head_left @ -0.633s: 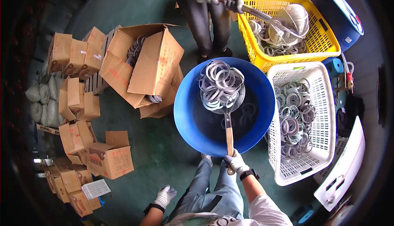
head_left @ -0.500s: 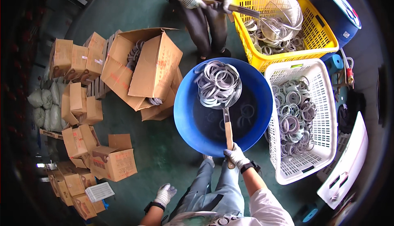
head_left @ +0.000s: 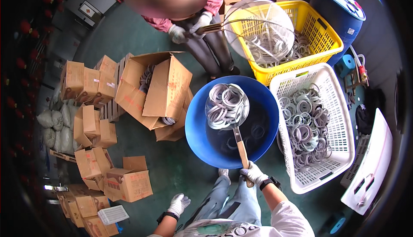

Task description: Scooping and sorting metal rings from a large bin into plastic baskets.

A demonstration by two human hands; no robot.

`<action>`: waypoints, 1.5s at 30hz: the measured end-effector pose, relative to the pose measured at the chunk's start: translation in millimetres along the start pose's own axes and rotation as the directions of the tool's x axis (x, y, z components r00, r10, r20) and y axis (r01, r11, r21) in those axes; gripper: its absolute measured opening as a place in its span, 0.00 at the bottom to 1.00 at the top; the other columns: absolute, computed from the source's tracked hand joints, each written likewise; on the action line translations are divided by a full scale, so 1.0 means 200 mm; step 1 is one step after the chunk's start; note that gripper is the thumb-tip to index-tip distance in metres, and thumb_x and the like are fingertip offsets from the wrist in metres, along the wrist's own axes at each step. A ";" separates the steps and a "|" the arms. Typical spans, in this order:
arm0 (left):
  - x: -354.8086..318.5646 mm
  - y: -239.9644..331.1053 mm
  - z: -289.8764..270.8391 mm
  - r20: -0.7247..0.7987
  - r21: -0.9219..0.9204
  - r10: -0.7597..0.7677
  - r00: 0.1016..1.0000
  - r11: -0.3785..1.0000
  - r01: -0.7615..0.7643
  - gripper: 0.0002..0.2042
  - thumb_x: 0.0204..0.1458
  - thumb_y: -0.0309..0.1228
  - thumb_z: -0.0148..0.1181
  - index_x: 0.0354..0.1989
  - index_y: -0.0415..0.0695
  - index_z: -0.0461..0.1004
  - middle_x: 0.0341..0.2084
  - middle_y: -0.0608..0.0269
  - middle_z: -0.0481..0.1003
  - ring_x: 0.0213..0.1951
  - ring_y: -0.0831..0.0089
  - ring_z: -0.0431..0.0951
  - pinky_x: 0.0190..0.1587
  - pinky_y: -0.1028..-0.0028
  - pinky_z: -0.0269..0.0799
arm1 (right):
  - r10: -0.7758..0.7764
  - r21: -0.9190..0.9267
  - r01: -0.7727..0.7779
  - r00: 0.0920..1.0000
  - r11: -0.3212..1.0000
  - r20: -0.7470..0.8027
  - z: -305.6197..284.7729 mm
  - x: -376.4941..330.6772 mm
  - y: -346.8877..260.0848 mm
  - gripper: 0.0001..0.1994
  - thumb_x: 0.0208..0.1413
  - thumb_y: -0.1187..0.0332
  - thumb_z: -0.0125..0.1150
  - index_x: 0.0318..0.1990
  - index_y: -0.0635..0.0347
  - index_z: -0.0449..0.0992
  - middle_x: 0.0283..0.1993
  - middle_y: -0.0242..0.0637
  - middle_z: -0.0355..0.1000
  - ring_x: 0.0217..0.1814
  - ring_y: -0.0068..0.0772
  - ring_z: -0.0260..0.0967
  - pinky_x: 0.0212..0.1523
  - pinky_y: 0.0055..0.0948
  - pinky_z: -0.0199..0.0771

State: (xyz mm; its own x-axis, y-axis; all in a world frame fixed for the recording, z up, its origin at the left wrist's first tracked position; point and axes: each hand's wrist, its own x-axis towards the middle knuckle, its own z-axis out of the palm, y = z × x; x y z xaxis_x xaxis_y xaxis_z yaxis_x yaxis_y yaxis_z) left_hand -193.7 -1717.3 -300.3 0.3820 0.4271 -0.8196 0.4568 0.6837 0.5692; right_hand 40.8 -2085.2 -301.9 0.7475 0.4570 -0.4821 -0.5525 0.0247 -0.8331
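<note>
My right hand (head_left: 254, 173), in a pale work glove, is closed around the wooden handle of a long-handled skimmer (head_left: 241, 149). The skimmer's round bowl is heaped with grey and whitish rings (head_left: 228, 105) and is held over a deep round blue tub (head_left: 195, 144). A few more rings (head_left: 257, 131) show faintly on the dark bottom of the tub. My left hand (head_left: 179, 204), also gloved, hangs empty beside my left leg with its fingers loosely apart. To the right of the tub stands a white slatted basket (head_left: 349, 151) partly filled with rings (head_left: 303, 129).
Across the tub, a co-worker's gloved hands (head_left: 189, 29) hold a second skimmer (head_left: 260, 28) over a yellow basket (head_left: 333, 47) of rings. A blue drum (head_left: 337, 22) stands behind it. Cardboard boxes (head_left: 167, 86) are on the left, and a white board (head_left: 370, 164) leans at the right.
The co-worker's skimmer has come up and left from the rings in the yellow basket, and the co-worker has moved left. My loaded skimmer stays over the tub; my view has shifted slightly.
</note>
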 end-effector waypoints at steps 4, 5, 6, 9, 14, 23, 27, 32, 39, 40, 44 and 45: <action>0.03 -0.02 -0.01 0.054 -0.025 0.023 0.998 0.999 -0.022 0.07 0.53 0.27 0.54 0.40 0.51 0.69 0.30 0.54 0.74 0.32 0.50 0.77 0.38 0.49 0.76 | -0.038 -0.050 0.038 0.999 0.998 0.009 -0.01 -0.14 -0.03 0.17 0.48 0.75 0.60 0.45 0.64 0.63 0.27 0.32 0.65 0.21 0.28 0.68 0.22 0.28 0.72; 0.05 -0.02 -0.01 0.060 -0.034 0.026 0.998 0.999 -0.024 0.06 0.53 0.27 0.54 0.39 0.51 0.69 0.30 0.54 0.74 0.33 0.50 0.77 0.38 0.49 0.76 | -0.047 -0.053 0.047 0.999 0.997 0.006 0.00 -0.16 -0.04 0.17 0.48 0.75 0.60 0.45 0.64 0.63 0.27 0.32 0.65 0.21 0.28 0.68 0.22 0.28 0.72; 0.06 -0.03 0.00 0.070 -0.042 0.021 0.997 0.999 -0.018 0.06 0.53 0.27 0.53 0.39 0.51 0.69 0.30 0.54 0.74 0.34 0.51 0.77 0.39 0.49 0.75 | -0.026 -0.057 0.026 1.000 0.998 0.003 0.00 -0.21 -0.04 0.16 0.48 0.74 0.60 0.44 0.63 0.63 0.27 0.32 0.65 0.21 0.28 0.68 0.22 0.28 0.72; 0.13 -0.03 0.03 0.093 -0.020 0.031 0.995 0.999 -0.029 0.06 0.54 0.29 0.53 0.40 0.48 0.69 0.32 0.52 0.74 0.37 0.48 0.76 0.43 0.46 0.73 | 0.001 -0.067 -0.001 1.000 0.998 -0.012 0.05 -0.39 -0.07 0.15 0.48 0.74 0.60 0.41 0.61 0.62 0.26 0.32 0.65 0.20 0.27 0.67 0.21 0.28 0.72; 0.36 0.00 -0.02 0.201 -0.048 0.012 0.980 0.999 -0.002 0.05 0.52 0.33 0.54 0.37 0.54 0.68 0.30 0.59 0.74 0.32 0.54 0.77 0.37 0.52 0.73 | 0.039 -0.066 -0.042 0.998 0.997 -0.048 0.15 -0.63 -0.09 0.16 0.48 0.74 0.59 0.43 0.59 0.64 0.27 0.33 0.67 0.21 0.27 0.67 0.23 0.29 0.72; 0.65 0.09 -0.14 0.245 -0.076 0.019 0.969 0.997 -0.001 0.03 0.52 0.32 0.53 0.34 0.56 0.68 0.24 0.65 0.75 0.28 0.61 0.78 0.34 0.55 0.73 | 0.028 -0.134 -0.058 0.976 0.989 -0.217 0.25 -0.86 0.07 0.17 0.47 0.71 0.63 0.44 0.60 0.65 0.27 0.33 0.68 0.22 0.27 0.67 0.24 0.29 0.70; 0.74 0.05 -0.34 0.165 0.044 -0.071 0.984 0.997 0.064 0.06 0.54 0.34 0.51 0.39 0.53 0.67 0.27 0.65 0.74 0.29 0.62 0.78 0.37 0.56 0.72 | 0.076 -0.072 -0.097 0.964 0.993 -0.253 0.39 -0.96 0.06 0.16 0.47 0.71 0.63 0.43 0.59 0.65 0.27 0.34 0.68 0.21 0.29 0.67 0.23 0.30 0.70; 0.80 0.05 -0.50 0.020 0.193 -0.134 0.991 0.973 0.127 0.09 0.55 0.37 0.49 0.41 0.48 0.68 0.31 0.63 0.74 0.35 0.59 0.77 0.45 0.54 0.70 | 0.071 -0.006 -0.076 0.950 0.997 -0.305 0.55 -1.00 0.00 0.15 0.47 0.71 0.63 0.42 0.60 0.66 0.27 0.35 0.69 0.22 0.29 0.68 0.23 0.29 0.70; 0.84 0.12 -0.47 0.102 0.157 -0.092 0.991 0.985 0.075 0.08 0.55 0.37 0.50 0.39 0.49 0.68 0.30 0.63 0.73 0.33 0.60 0.76 0.45 0.54 0.70 | 0.060 0.108 -0.026 0.944 0.994 -0.324 0.68 -1.02 0.01 0.15 0.47 0.70 0.63 0.42 0.59 0.66 0.28 0.36 0.69 0.22 0.29 0.68 0.22 0.30 0.70; 0.84 0.13 -0.44 0.140 0.149 -0.073 0.987 0.987 0.051 0.08 0.54 0.37 0.51 0.38 0.49 0.68 0.29 0.63 0.73 0.33 0.60 0.76 0.45 0.53 0.70 | 0.050 0.103 -0.015 0.939 0.995 -0.340 0.68 -1.03 0.01 0.14 0.47 0.70 0.62 0.41 0.59 0.66 0.28 0.36 0.69 0.22 0.29 0.67 0.22 0.29 0.69; 0.85 0.15 -0.34 0.239 0.052 -0.034 0.971 0.998 0.023 0.06 0.54 0.35 0.51 0.37 0.50 0.68 0.28 0.64 0.74 0.32 0.61 0.77 0.43 0.54 0.71 | 0.016 0.080 0.014 0.932 0.997 -0.361 0.70 -1.02 -0.04 0.13 0.48 0.69 0.61 0.40 0.60 0.67 0.28 0.36 0.69 0.22 0.28 0.67 0.21 0.28 0.69; 0.85 0.15 -0.33 0.247 0.060 -0.038 0.968 0.998 0.024 0.06 0.54 0.35 0.51 0.37 0.50 0.68 0.28 0.64 0.74 0.32 0.61 0.77 0.43 0.54 0.71 | 0.013 0.082 0.019 0.928 0.996 -0.372 0.70 -1.01 -0.03 0.13 0.48 0.69 0.61 0.40 0.60 0.67 0.28 0.36 0.69 0.22 0.28 0.67 0.21 0.28 0.69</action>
State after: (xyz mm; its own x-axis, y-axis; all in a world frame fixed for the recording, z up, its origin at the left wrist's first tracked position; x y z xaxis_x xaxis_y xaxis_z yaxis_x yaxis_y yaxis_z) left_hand -169.0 -1585.4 -426.9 0.5509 0.2410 -0.7990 0.5136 0.6567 0.5522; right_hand -159.0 -2053.8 -161.3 0.8237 0.0939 -0.5593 -0.5668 0.1066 -0.8169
